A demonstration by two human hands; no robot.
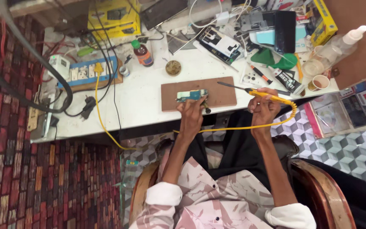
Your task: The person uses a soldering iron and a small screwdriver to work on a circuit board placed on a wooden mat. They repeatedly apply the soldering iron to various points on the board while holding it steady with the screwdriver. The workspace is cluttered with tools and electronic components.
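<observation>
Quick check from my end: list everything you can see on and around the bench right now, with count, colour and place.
circuit board: 1, blue-green, on the brown mat, held by the left hand
soldering iron: 1, yellow handle and cord, in the right hand
brown mat: 1, brown, front centre of the bench
bench: 1, white, cluttered
power strip: 1, blue and white, left side
bottle: 1, dark with green cap, behind the mat
round tin: 1, brownish, behind the mat
spray bottle: 1, clear, right end
paper cup: 1, white, right front
left hand: grips the board
right hand: grips the iron
</observation>
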